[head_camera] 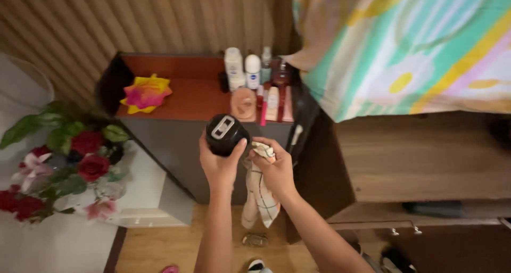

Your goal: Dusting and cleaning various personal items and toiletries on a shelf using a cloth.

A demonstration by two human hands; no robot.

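A round black container (226, 134) with a metal clasp on its top is gripped from below by the left hand (219, 164), above the floor and in front of the cabinet. Just beside it, a white checked cloth (259, 190) is held by the closed right hand (277, 171) and hangs down. Behind, bottles (250, 71) and a yellow-pink star-shaped object (146, 92) are seen on the reddish cabinet top (186, 92).

left hand (219, 164) gripping, right hand (277, 169) clenched
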